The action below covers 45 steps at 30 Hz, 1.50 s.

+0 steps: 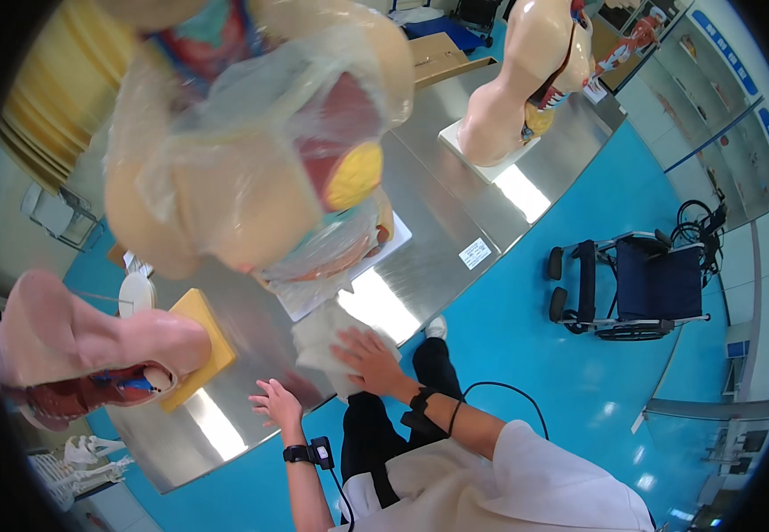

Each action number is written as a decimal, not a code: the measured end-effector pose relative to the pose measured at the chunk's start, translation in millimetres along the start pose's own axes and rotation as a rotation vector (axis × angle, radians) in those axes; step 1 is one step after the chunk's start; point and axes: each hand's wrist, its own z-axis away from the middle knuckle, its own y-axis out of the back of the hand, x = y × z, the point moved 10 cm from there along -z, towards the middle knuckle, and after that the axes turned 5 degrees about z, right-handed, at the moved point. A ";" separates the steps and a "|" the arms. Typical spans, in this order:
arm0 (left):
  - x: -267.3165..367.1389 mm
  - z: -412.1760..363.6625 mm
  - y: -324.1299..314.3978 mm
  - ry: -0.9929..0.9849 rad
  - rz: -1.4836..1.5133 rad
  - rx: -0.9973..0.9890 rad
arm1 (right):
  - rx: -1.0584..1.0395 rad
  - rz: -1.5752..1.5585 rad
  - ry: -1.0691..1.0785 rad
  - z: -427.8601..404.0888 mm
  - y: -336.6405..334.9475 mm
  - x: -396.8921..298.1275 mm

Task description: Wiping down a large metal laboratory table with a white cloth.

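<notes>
My right hand (372, 362) holds a crumpled white cloth (314, 336) pressed down at the near edge of the steel table (261, 346), its fingers spread over the top. To its left, my left hand (279, 403) hovers over the table edge, fingers apart and holding nothing. Just beyond the cloth stands a large anatomical torso model (238, 193), partly wrapped in clear plastic film. Its white base (394, 233) shows beneath it, and a yellow breast-tissue part (356, 176) shows on its chest. The cloth's underside is hidden.
A pink torso model (158, 336) on a yellow base (205, 339) stands at the left. Another torso model (497, 110) is at the far right end. A wheelchair (650, 282) stands on the blue floor. Skeleton bones (88, 455) lie low at the left. Cables trail from both wristbands.
</notes>
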 end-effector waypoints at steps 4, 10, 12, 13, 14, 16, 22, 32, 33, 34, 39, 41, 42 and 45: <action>44.1 26.1 -27.7 -0.019 -0.020 0.076 | -0.126 -0.097 0.162 17.5 38.8 44.6; 122.1 74.7 -116.2 0.042 -0.067 0.114 | -0.154 0.048 -0.013 36.6 125.1 233.1; 149.9 91.9 -137.6 0.066 -0.073 0.117 | -0.199 0.041 0.018 32.6 147.4 269.6; 164.9 98.2 -148.6 0.097 -0.034 0.100 | -0.236 0.048 0.046 23.2 149.6 282.3; 178.5 102.3 -157.0 0.128 0.005 0.083 | -0.220 0.025 0.066 14.5 151.5 287.0; 181.2 101.2 -167.4 0.220 0.066 0.076 | -0.196 0.002 0.063 -6.9 155.5 293.5; 191.7 104.1 -173.7 0.257 0.101 0.027 | -0.015 0.026 -0.009 -136.5 145.2 314.9; 187.7 103.1 -177.0 0.287 0.070 -0.018 | 0.135 0.095 0.175 -376.7 111.6 319.9; 180.8 103.3 -177.3 0.289 0.062 -0.029 | 0.099 0.100 0.191 -389.1 107.3 323.3; 177.6 103.2 -179.4 0.287 0.056 -0.046 | 0.119 0.130 0.161 -399.2 110.2 337.7; 179.2 101.2 -183.1 0.252 0.071 -0.070 | 0.293 0.251 -0.204 -413.3 152.8 450.5; 188.3 102.2 -182.4 0.235 0.068 -0.088 | 0.335 0.279 -0.244 -402.5 165.4 472.9; 190.0 101.3 -184.3 0.234 0.075 -0.094 | 0.317 0.279 -0.237 -394.9 166.1 472.5; 181.4 98.3 -184.4 0.250 0.054 -0.081 | 0.303 0.242 -0.235 -348.8 166.2 448.9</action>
